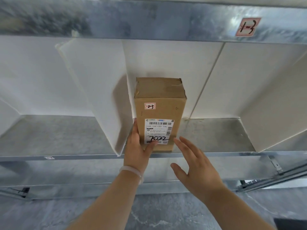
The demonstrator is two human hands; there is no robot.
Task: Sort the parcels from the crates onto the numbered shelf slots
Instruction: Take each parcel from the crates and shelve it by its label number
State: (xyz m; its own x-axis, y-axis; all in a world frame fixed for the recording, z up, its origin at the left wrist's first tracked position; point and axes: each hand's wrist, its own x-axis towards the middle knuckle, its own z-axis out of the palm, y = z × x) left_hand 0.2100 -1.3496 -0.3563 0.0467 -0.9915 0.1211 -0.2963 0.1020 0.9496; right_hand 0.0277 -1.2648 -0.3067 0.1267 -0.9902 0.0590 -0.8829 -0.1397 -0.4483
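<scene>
From where I stand, a white divider panel [93, 90] leans at the left of the slot, and a tiny tag [49, 157] sits on the front lip of the metal shelf [216, 135] below it. Just right of that panel, the person's left hand [137, 146], with a pale bracelet [132, 171] on the wrist, grips the cardboard parcel [159, 112] low down, fingers along its left side and thumb across its front. The parcel stands upright near the shelf's front edge, close against the left divider. It carries a small red-edged sticker [150, 106] reading 2-3 and a white shipping label [158, 131] with 7022 handwritten across it. The right hand [197, 168] is spread wide and holds nothing, fingertips just beside the parcel's lower right corner; I cannot tell if they touch. Further right, another white divider [274, 103] closes the slot, and the beam above bears a sticker marked 1-3 [248, 27].
</scene>
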